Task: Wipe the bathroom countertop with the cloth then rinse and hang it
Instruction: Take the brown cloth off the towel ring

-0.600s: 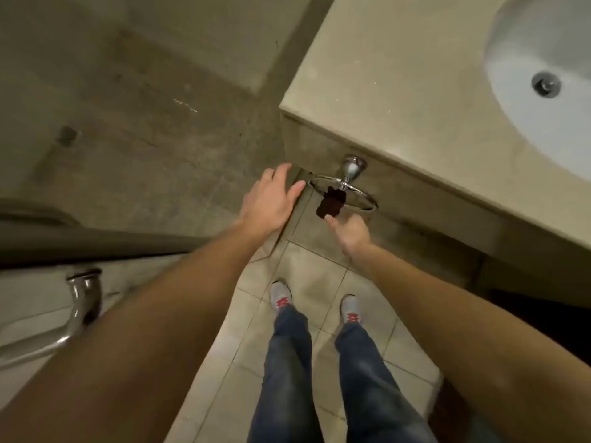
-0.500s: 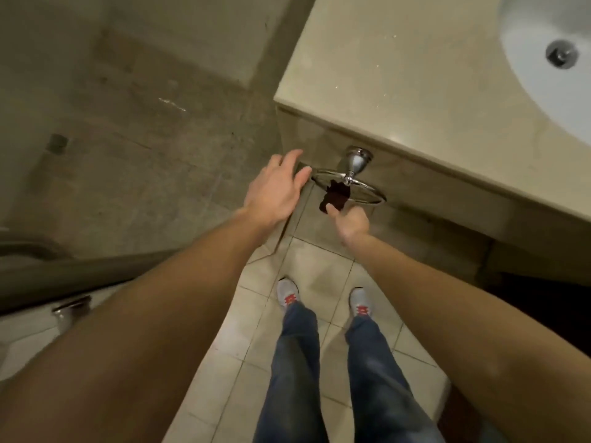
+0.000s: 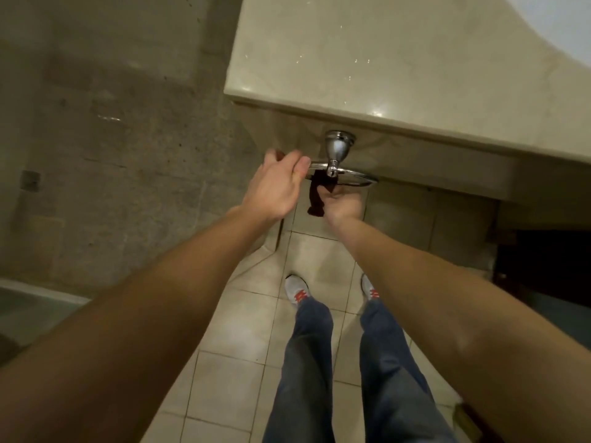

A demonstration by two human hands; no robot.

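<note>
A small dark brown cloth [image 3: 317, 197] hangs through the chrome towel ring [image 3: 358, 179] fixed to the front of the beige countertop [image 3: 383, 65]. My right hand [image 3: 343, 204] is below the ring, fingers closed on the cloth's lower part. My left hand [image 3: 277, 187] is at the ring's left end, thumb and fingers pinched around the ring or the cloth's top; which one is blurred. The white sink basin [image 3: 572, 24] shows only at the top right corner.
Grey tiled wall stands left of the counter. My two legs and white shoes [image 3: 297, 290] stand on beige floor tiles [image 3: 236, 340] below the ring. A dark opening lies under the counter at the right. A pale ledge edge shows at the far left.
My left hand moved right from open beside the ring to pinching at its left end. My right hand rose and closed on the cloth. The camera shifted closer; the sink slid out of view.
</note>
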